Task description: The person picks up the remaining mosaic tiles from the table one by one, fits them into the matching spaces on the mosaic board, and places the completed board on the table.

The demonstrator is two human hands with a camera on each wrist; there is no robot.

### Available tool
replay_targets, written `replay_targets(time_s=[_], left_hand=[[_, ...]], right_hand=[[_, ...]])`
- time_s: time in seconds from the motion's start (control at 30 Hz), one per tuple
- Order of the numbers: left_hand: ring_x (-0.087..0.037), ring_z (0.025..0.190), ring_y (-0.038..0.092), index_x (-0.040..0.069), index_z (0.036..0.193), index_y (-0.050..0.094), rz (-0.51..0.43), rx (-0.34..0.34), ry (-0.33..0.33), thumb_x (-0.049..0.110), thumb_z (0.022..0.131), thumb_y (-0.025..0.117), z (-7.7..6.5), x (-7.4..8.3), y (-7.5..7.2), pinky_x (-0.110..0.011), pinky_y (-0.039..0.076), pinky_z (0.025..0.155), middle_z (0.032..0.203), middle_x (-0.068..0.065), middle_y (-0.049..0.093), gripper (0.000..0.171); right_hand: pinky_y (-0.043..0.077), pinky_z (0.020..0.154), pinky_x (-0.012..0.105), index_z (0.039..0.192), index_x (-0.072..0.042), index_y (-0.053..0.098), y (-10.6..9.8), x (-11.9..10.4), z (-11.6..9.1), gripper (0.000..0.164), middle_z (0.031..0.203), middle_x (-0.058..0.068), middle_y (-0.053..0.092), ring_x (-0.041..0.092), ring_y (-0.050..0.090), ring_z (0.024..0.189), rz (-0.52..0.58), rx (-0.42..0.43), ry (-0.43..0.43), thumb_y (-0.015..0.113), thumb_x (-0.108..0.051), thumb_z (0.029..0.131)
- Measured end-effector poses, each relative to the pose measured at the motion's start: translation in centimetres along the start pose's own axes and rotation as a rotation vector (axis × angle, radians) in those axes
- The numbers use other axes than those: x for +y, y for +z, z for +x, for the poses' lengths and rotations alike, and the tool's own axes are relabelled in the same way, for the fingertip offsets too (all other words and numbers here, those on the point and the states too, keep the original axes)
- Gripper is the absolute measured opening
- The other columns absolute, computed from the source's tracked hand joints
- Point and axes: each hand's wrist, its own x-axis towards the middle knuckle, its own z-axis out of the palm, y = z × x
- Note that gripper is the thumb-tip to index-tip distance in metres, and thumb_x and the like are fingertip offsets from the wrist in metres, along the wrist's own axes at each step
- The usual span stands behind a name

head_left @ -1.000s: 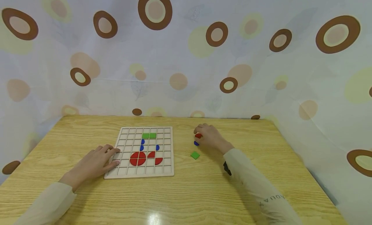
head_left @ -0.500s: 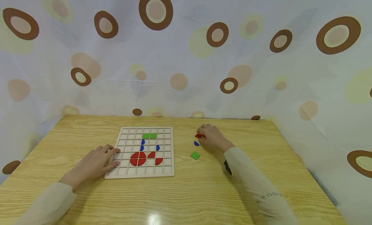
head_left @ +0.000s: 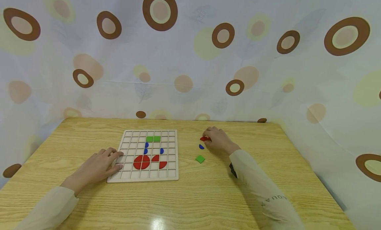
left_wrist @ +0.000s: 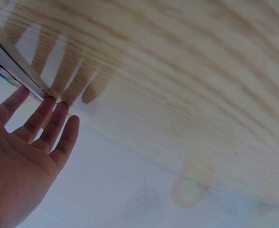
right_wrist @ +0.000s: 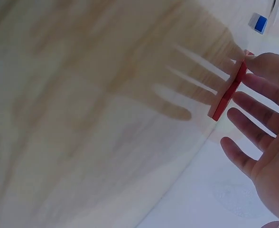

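The left hand (head_left: 102, 162) has its fingers spread wide, touching the left edge of the 1 board (head_left: 172, 159), probably to stop it sliding. The right hand (head_left: 218, 139) has thumb and forefinger close together at what look like 2 loose red pieces (head_left: 203, 138); whether it pinches them I cannot tell. Just nearer the person than that grip lies 1 loose blue piece (head_left: 201, 146), then 1 loose green piece (head_left: 200, 159), perhaps kept there for easy reach. Left of that grip, the board bears 2 green squares (head_left: 149, 138), 3 blue shapes (head_left: 162, 151) and 6 red quarters (head_left: 137, 158).
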Motion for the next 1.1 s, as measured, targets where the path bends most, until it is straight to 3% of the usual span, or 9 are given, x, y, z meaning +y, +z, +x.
replay_targets(time_s=[1.1], left_hand=[[-0.032,0.101,0.053,0.011,0.124,0.055,-0.004,-0.005,0.006,0.039,0.087,0.058,0.05,-0.13,0.01,-0.053,0.044,0.082,0.115,-0.012,0.054,0.046]], right_hand=[[0.044,0.082,0.045,0.104,-0.009,0.063,0.06,0.31,0.36,0.019,0.108,0.006,0.058,0.025,0.050,0.096,-0.018,-0.048,0.023,0.059,-0.021,0.089]])
